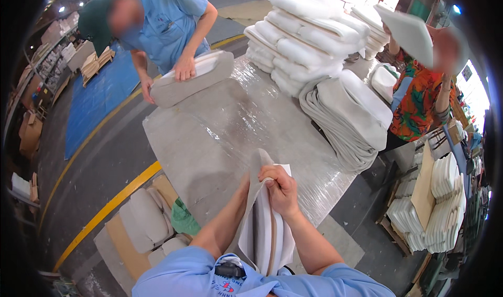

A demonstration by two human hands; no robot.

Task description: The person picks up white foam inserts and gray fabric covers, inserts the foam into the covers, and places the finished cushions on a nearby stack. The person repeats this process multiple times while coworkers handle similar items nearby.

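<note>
A long white padded cushion (277, 232) with a tan layer along its side stands on edge against my body, partly inside a grey fabric cover (246, 229). My right hand (281, 188) is closed on the cover's edge at the cushion's far end, with white material showing beside the knuckles. On the cushion's other side, my left hand (245, 184) reaches up behind the grey fabric. Its fingers are hidden, so its grip cannot be made out.
Before me is a plastic-covered table (209, 134). It bears a pile of grey covers (346, 124) and tall stacks of white pads (309, 40). Across it, a co-worker handles a grey-covered cushion (209, 77); at right another person lifts a white pad (406, 32). Covered cushions (141, 221) lie at lower left.
</note>
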